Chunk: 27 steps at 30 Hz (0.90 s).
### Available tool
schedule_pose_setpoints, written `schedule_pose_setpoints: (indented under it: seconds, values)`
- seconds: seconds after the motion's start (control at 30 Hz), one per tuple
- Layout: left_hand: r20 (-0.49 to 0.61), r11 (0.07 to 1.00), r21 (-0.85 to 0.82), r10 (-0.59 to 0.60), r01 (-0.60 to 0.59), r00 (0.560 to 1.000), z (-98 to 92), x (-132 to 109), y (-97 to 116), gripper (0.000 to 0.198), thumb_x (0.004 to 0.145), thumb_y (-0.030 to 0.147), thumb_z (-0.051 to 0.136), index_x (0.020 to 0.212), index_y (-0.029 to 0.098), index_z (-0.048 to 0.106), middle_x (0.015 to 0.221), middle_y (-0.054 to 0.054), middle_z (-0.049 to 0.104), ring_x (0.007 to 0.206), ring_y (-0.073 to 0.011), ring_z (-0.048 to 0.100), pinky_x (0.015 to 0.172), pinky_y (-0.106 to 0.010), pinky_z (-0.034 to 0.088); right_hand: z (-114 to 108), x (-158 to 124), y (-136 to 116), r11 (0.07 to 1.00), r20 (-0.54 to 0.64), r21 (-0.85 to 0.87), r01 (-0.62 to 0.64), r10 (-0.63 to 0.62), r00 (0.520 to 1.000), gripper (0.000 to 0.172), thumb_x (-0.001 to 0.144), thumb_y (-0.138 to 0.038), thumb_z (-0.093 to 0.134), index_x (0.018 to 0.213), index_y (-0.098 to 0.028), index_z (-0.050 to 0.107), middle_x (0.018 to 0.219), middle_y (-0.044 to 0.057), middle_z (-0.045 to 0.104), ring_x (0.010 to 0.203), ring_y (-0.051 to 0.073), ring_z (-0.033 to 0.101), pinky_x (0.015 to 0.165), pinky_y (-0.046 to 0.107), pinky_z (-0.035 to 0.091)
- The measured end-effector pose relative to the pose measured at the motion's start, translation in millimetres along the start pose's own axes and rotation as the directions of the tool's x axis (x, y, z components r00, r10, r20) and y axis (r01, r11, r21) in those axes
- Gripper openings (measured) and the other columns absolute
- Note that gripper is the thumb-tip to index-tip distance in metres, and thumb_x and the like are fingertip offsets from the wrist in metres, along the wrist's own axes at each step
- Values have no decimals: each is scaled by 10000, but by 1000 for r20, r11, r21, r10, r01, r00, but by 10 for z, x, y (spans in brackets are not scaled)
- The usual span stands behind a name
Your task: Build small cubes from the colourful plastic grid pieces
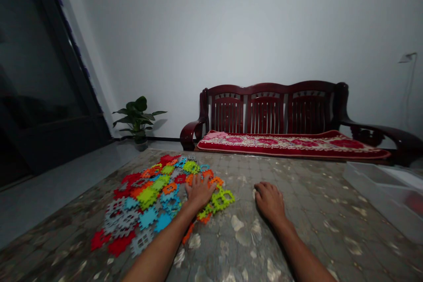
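Observation:
A pile of flat plastic puzzle pieces [148,198] in red, blue, grey, green and orange lies spread on the left of the table [297,211]. My left hand [199,191] rests flat on the right edge of the pile, fingers stretched out over orange and green pieces. My right hand [270,200] lies on the bare patterned tablecloth to the right, palm down, fingers curled under loosely. What is under its fingers, if anything, is hidden.
A clear plastic box [386,194] stands at the table's right edge. Behind the table is a dark wooden bench [284,114] with a red floral cushion. A potted plant [139,121] stands on the floor at the back left, beside a dark glass door.

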<state>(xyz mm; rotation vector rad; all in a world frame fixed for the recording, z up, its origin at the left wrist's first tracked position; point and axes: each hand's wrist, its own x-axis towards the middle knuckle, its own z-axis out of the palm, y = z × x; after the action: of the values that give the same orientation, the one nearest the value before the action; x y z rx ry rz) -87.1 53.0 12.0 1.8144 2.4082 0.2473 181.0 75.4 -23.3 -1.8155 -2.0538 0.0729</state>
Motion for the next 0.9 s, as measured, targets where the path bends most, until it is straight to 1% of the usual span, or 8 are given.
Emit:
schedule_pose_setpoints:
  seconds: [0.13,0.23,0.33,0.43,0.5,0.6,0.77,0.9]
  values:
    - [19,999,-25,44,-44,999,83,-71,365,648,1003,582,344,1556,287,508,1697,-183,382,1583,-408,293,1203,-756,179,46,30,61,996,-5,84,-9,10,1000,387,955,-249,497,1248,-248,749,1391,97,691,1281,274,593,1080,407,410]
    - [15,992,-53,113,-112,993,172,-88,657,683,998,607,353,1573,270,499,1698,-199,369,1590,-416,274,1230,-727,152,105,92,162,956,-35,279,-88,101,994,423,925,-274,483,1245,-222,755,1337,99,729,1240,265,636,1083,402,441]
    - [60,973,-96,215,-208,975,207,-109,891,706,998,643,332,1593,290,473,1717,-175,338,1610,-396,223,1250,-707,118,165,161,271,824,-61,546,-153,222,973,476,878,-339,470,1221,-201,769,1266,98,765,1168,265,688,1052,406,494]
    - [110,944,-155,309,-291,945,139,-155,876,703,1007,647,298,1631,337,395,1743,-124,294,1619,-363,211,1252,-695,153,187,191,329,662,-101,738,-131,300,949,508,807,-417,494,1141,-182,796,1165,100,798,1097,279,718,1015,414,532]
    - [98,933,-152,341,-325,935,54,-198,645,684,1015,614,307,1635,335,386,1747,-115,285,1623,-349,208,1249,-683,184,166,189,334,593,-140,798,-105,353,925,526,771,-456,505,1092,-170,808,1115,112,809,1093,294,717,994,408,545]
    - [45,952,-74,300,-296,953,-85,-280,17,658,1015,556,362,1623,310,419,1750,-116,270,1627,-341,197,1262,-662,162,100,183,337,544,-172,835,-86,406,897,561,736,-486,509,1063,-148,813,1103,142,808,1107,313,710,978,402,552]
    - [10,978,130,163,-163,987,-272,-473,-1025,604,1011,499,396,1585,333,487,1747,-83,289,1624,-342,208,1278,-639,128,-15,195,501,620,-181,772,-142,428,886,608,728,-452,474,1099,-104,806,1135,173,790,1084,326,712,1004,432,528]
    - [48,971,201,118,-126,992,-294,-591,-1267,588,1026,485,394,1583,326,493,1748,-74,287,1625,-309,216,1296,-578,151,-55,206,688,706,-163,663,-248,460,873,582,744,-380,448,1127,-128,807,1131,157,789,1069,319,712,985,430,524]
